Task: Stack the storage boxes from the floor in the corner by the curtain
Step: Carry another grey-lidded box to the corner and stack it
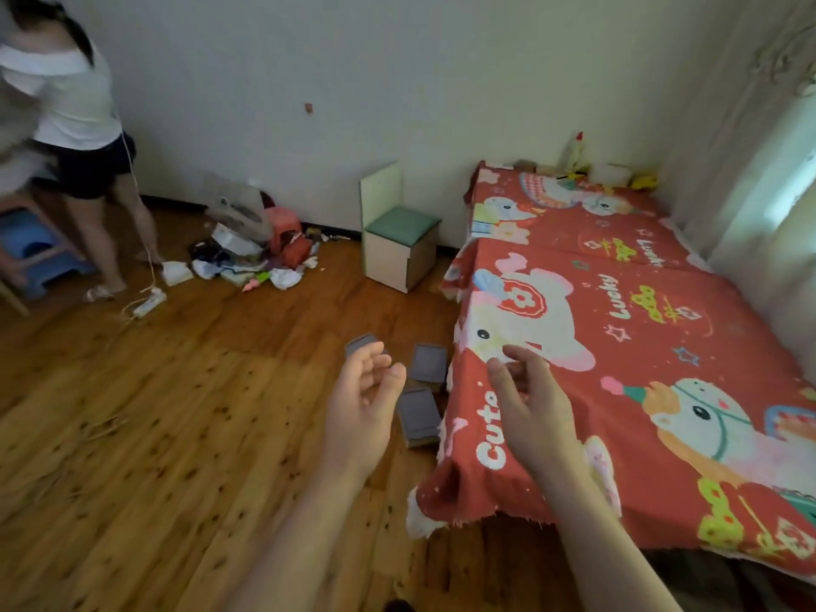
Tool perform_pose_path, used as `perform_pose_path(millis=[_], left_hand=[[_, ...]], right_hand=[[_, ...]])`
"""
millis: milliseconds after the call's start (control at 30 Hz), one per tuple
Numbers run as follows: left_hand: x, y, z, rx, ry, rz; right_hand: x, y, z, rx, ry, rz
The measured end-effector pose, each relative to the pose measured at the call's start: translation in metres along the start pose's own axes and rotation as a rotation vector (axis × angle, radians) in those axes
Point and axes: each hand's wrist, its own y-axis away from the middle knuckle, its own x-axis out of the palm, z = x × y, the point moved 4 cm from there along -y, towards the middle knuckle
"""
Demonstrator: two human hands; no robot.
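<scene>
Three flat grey storage boxes lie on the wooden floor beside the bed: one (361, 343) partly hidden behind my left fingers, one (428, 363) close to the bed's edge, one (418, 416) nearest me. My left hand (363, 406) hovers above them, palm turned inward, fingers apart, holding nothing. My right hand (527, 401) is held out beside it, over the bed's near corner, also open and empty. The pale curtain (759, 178) hangs at the far right behind the bed.
A bed with a red cartoon cover (618, 346) fills the right side. A small white stool-box with a green seat (399, 231) stands by the wall. A clutter pile (256, 254) and a power strip (150, 302) lie on the floor. Another person (84, 139) stands at the left by a blue stool (33, 254).
</scene>
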Motion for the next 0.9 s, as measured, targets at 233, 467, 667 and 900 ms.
perform_pose_path(millis=[233,467,667,900], left_hand=[[0.005,-0.085,0.018,-0.031,-0.029,-0.035],[-0.003,-0.148,0.034,-0.045,-0.037,-0.072],[-0.034,-0.196,0.054,-0.074,-0.045,-0.119],[-0.062,-0.279,0.087,-0.090,-0.037,-0.100]], right_hand=[[0.046,-0.084,-0.006,0.000,-0.034,0.057],[0.091,-0.147,-0.006,-0.025,-0.002,0.091],[0.145,-0.187,-0.002,-0.044,0.022,0.127],[0.216,-0.240,-0.006,0.011,0.071,0.136]])
